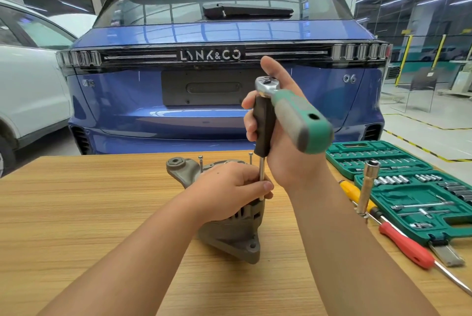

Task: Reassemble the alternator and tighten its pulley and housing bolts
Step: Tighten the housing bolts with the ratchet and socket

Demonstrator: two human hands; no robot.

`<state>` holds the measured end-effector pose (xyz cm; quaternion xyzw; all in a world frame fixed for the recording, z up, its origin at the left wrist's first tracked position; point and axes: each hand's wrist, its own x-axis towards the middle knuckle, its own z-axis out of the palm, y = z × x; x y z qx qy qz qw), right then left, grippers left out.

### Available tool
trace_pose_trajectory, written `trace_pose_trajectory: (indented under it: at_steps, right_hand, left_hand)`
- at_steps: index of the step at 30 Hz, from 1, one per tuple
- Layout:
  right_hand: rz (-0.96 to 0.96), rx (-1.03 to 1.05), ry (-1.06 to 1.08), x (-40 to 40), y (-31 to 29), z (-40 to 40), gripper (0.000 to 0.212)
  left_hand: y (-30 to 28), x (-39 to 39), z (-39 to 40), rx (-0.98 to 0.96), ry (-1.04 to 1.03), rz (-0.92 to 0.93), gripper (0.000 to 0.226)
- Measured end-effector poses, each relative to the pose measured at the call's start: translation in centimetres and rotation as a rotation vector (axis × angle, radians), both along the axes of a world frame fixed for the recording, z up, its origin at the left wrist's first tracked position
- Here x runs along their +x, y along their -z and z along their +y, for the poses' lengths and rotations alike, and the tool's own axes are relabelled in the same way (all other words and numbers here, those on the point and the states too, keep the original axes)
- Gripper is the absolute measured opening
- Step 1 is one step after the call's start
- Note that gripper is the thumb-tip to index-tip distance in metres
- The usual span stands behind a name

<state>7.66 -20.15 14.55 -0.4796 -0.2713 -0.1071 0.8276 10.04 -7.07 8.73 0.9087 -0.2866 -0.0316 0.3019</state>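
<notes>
Two bare forearms reached in from the bottom of the frame across the wooden counter (76, 200), which filled the lower half. Behind it, a blue car (224, 101) took up the upper centre, with a white car (28, 91) at the left edge. At the right edge of the counter lay an open green socket set case (419, 188), with a yellow-handled screwdriver (355, 193) and a red-handled screwdriver (406, 246) just beside it and a long chrome socket (366, 185) standing upright. The grey alternator (229, 236) sat at the centre of the counter, two housing bolts (200, 162) sticking up from its far side. The left hand (229, 188) rested on top of the alternator, fingers curled around the thin steel shaft of a black-handled driver (264, 126). The right hand (283, 137) was closed around that black handle, above the alternator. A green-and-grey ratchet wrench (296, 114) sat on the driver's top end, its handle pointing toward the camera.
</notes>
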Motion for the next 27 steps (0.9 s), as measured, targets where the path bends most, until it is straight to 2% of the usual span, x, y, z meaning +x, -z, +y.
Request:
trace_pose_trajectory:
  at_steps: [3,5,8,10,13,16,18,22,24,27]
  right_hand:
    - [0.013,0.022,-0.093,0.0,0.2,-0.2,0.036]
    - [-0.004,-0.020,-0.053,0.1,0.6,-0.1,0.044]
    - [-0.034,-0.074,0.120,0.3,0.8,0.4,0.040]
    - [-0.028,-0.081,0.318,0.5,0.8,0.5,0.034]
    - [0.051,-0.090,0.486,0.9,0.7,0.1,0.022]
    - [0.041,-0.087,0.268,1.0,0.6,-0.3,0.011]
    - [-0.089,-0.106,0.230,1.1,1.0,-0.1,0.031]
    - [-0.256,-0.163,0.302,1.0,1.5,0.7,0.043]
    - [-0.246,-0.142,0.256,0.9,1.4,0.7,0.049]
    - [-0.120,-0.070,0.051,0.7,0.6,0.3,0.044]
  left_hand:
    - [0.1,0.0,0.1,-0.003,-0.007,0.003,0.021]
    - [0.3,0.0,0.2,-0.011,-0.009,0.015,0.021]
    - [0.3,0.1,0.2,-0.008,-0.011,0.019,0.023]
    - [0.2,0.1,0.0,0.016,-0.006,0.013,0.025]
    - [0.1,0.0,-0.2,0.047,0.012,-0.014,0.028]
    - [0.1,0.2,-0.1,0.021,-0.002,0.014,0.025]
    - [0.1,0.2,-0.1,0.009,0.002,0.023,0.023]
    - [0.2,0.2,0.1,-0.004,0.006,0.007,0.022]
    - [0.2,0.2,0.1,-0.012,0.005,0.007,0.021]
    - [0.2,0.2,0.1,-0.017,0.007,0.011,0.021]
